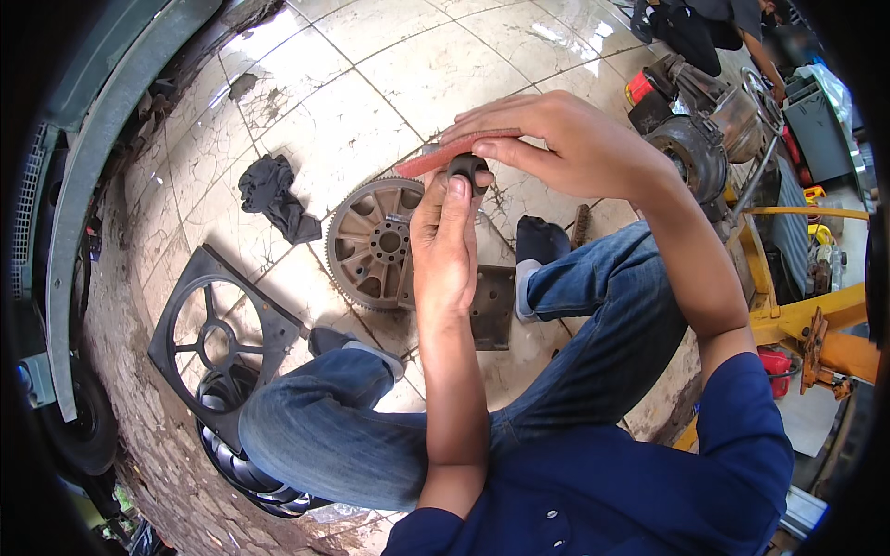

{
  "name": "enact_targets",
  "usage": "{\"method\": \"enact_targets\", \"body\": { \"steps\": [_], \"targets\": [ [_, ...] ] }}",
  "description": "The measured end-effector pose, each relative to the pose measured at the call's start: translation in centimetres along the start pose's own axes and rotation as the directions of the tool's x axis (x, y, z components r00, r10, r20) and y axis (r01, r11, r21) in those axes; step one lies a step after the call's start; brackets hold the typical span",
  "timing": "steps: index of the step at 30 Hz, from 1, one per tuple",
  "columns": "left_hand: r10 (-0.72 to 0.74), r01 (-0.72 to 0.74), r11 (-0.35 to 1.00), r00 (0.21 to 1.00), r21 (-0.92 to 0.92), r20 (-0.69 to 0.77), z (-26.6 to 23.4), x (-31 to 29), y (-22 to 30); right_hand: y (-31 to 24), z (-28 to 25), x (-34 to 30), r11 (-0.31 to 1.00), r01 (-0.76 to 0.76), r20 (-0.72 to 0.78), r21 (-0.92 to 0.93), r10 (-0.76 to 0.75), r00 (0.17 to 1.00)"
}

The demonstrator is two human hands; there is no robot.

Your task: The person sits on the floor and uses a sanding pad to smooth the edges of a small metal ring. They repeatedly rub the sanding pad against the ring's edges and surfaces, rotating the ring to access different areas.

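Observation:
In front of me, over the tiled floor, my left hand [443,227] pinches a small dark metal ring [466,167] between its thumb and fingers. My right hand [547,134] comes in from the right, its thumb and flat fingers closed on a folded strip of reddish sandpaper [431,161]. The strip lies along the top of the ring and appears to touch it. Below my hands, a toothed flywheel [349,248] rests on the floor. Beside it, a dark flat metal plate [494,315] lies partly behind my left forearm.
A crumpled black cloth [276,196] lies left of the flywheel. At lower left are a black fan shroud [170,343] and a bladed fan [243,471]. Large machine parts [691,139] and a yellow metal frame [825,324] stand at right. Another person [700,35] is at upper right.

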State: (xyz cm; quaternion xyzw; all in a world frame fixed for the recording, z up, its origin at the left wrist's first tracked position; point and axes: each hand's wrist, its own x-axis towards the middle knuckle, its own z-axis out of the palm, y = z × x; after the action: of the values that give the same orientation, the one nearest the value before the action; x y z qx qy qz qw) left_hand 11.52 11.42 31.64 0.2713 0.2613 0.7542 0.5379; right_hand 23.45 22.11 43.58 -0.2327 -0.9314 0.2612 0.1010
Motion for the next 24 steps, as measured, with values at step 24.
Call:
{"method": "enact_targets", "body": {
  "steps": [24],
  "targets": [
    [-0.073,0.082,0.987,0.995,0.14,-0.066,0.0,-0.2,0.2,-0.2,0.0,-0.1,0.974,0.223,0.097,0.036,-0.226,0.969]
  ]
}}
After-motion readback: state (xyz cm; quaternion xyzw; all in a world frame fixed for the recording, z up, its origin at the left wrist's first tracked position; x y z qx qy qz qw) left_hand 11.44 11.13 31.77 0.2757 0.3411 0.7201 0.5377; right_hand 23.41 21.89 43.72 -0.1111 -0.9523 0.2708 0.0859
